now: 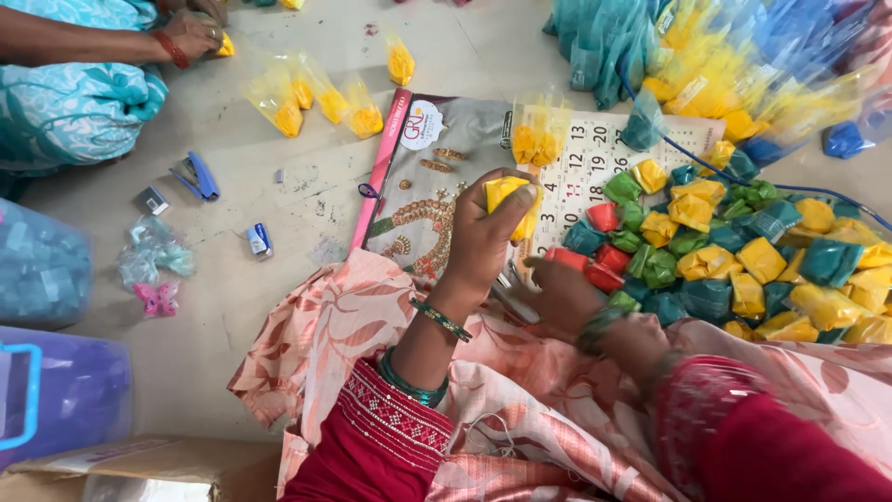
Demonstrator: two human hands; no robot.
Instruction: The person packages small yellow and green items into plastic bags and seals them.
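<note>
My left hand [483, 237] is raised over a wall calendar [595, 153] on the floor and pinches a small yellow powder packet [506, 193] between thumb and fingers. My right hand [562, 293] rests lower, at the near edge of a heap of small colour packets [734, 251] in yellow, green, teal and red; its fingers touch the red ones [595, 270]. Whether it grips one I cannot tell. Both wrists wear green bangles, and a peach floral cloth [353, 325] covers my lap.
Yellow packets in clear bags [321, 98] lie on the floor ahead. Another person's hand [190, 37] holds a yellow packet at top left. A blue stapler [197, 177], staple boxes, plastic bags [42, 265] and a cardboard box [139, 469] sit left. Bagged packets [743, 65] pile at top right.
</note>
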